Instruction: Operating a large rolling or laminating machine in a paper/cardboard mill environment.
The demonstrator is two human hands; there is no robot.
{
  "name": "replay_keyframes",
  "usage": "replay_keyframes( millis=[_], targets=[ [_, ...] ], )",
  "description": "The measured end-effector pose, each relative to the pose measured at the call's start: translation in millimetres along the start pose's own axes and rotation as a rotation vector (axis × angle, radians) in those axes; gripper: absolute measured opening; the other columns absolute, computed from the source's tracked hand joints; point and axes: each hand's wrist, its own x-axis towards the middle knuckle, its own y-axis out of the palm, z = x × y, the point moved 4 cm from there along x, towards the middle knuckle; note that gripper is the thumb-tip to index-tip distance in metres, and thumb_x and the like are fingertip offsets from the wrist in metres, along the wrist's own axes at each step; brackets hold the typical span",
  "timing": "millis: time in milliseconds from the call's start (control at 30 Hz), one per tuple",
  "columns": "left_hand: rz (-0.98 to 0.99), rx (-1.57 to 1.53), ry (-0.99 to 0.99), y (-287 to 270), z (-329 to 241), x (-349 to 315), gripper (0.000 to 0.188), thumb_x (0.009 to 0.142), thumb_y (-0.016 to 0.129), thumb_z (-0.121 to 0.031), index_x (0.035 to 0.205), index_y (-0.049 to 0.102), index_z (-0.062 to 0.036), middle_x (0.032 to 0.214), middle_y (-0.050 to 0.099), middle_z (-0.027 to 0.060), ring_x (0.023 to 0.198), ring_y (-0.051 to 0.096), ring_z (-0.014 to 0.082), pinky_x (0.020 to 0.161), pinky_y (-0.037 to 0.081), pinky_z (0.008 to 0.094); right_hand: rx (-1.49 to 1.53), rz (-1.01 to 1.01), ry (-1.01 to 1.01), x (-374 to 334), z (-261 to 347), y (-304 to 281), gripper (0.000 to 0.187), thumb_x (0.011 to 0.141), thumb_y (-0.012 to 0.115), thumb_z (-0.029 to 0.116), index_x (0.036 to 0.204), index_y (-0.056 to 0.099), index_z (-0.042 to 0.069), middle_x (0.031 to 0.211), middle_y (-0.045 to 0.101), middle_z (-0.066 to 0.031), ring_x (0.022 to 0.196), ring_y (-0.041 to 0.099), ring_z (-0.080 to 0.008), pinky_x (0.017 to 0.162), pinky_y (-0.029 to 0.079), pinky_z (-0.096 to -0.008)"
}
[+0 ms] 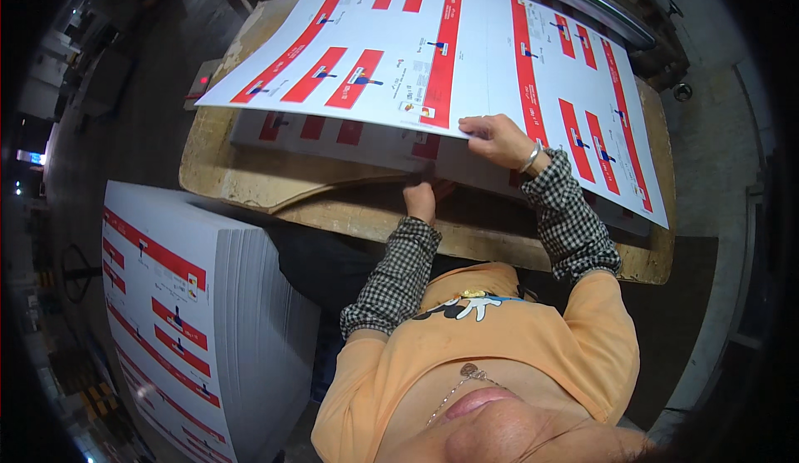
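Head view looks down on a large printed sheet [433,47], white with red blocks, lifted at its near edge and spread across the wooden desk [250,176]. The right hand [499,140] grasps that sheet at its near edge, thumb under and fingers on top, a bracelet at the wrist. Just under the sheet lies a low stack of the same prints [333,138], its red patches showing below the raised edge. The left hand [420,201] sits nearer the body than the sheet, at the stack's near edge; its grip looks clenched around something dark and small, though I cannot tell what it is. Beyond the sheet, at its far edge, a metal roller [583,1] of a machine runs across. Left of the sheet and lower down stands a tall pile of printed sheets [191,313].

As a judgement: the sheet hangs from a one-hand hold near its middle, so the far corners could sag and crease, or the paper could slip from the fingers. Sliding over the stack below, it might drag the top print askew.
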Motion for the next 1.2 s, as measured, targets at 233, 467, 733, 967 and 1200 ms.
replay_keyframes(
  millis=[233,467,733,967,1200],
  targets=[
    [-0.014,0.034,0.025,7.2,0.0,-1.2,0.024,0.077,0.036,0.0,0.093,0.048,0.0134,0.089,0.055,0.0211,0.075,0.06,0.0303,0.064,0.053,0.0381,0.077,0.014,-0.012,-4.7,-34.7,47.1,0.032,0.065,0.056,0.013,0.093,0.058,-0.003,0.107,0.054,-0.0195,0.094,0.056,-0.0279,0.082,0.044,-0.0297],
    [-0.008,0.041,0.024,-0.2,2.4,1.3,0.023,0.083,0.049,-0.018,0.083,0.049,0.0052,0.079,0.054,0.0135,0.07,0.059,0.0238,0.062,0.053,0.0372,-0.035,0.031,0.02,22.1,-56.2,58.3,0.037,0.062,0.06,0.018,0.093,0.059,-0.001,0.105,0.055,-0.0158,0.088,0.057,-0.0277,0.078,0.045,-0.0298],
    [-0.017,-0.019,-0.018,6.8,-0.7,-5.3,0.022,0.082,0.052,-0.017,0.083,0.048,0.0042,0.078,0.056,0.0145,0.066,0.058,0.0228,0.06,0.053,0.0339,-0.396,-0.005,0.057,47.9,-76.8,75.5,0.079,0.059,0.068,0.046,0.121,0.039,0.005,0.124,0.035,-0.0224,0.117,0.03,-0.0385,0.094,0.029,-0.0435],
    [0.101,-0.003,-0.024,4.1,3.9,-7.4,0.014,0.075,0.061,-0.01,0.077,0.05,-0.0009,0.076,0.057,0.009,0.065,0.059,0.0167,0.061,0.051,0.029,-0.425,0.16,-0.064,3.7,-50.1,63.1,0.068,0.057,0.067,0.035,0.115,0.046,0.006,0.123,0.036,-0.0242,0.116,0.032,-0.0385,0.094,0.03,-0.0406],
    [-0.132,0.446,0.044,12.6,-26.1,-13.7,0.024,0.079,0.044,-0.008,0.095,0.055,0.0048,0.091,0.058,0.0155,0.076,0.06,0.0265,0.067,0.052,0.0369,-0.058,0.077,-0.129,19.8,-19.3,0.4,0.032,0.067,0.054,0.018,0.092,0.058,-0.002,0.1,0.057,-0.0192,0.09,0.057,-0.0282,0.078,0.045,-0.0315]
  ],
)
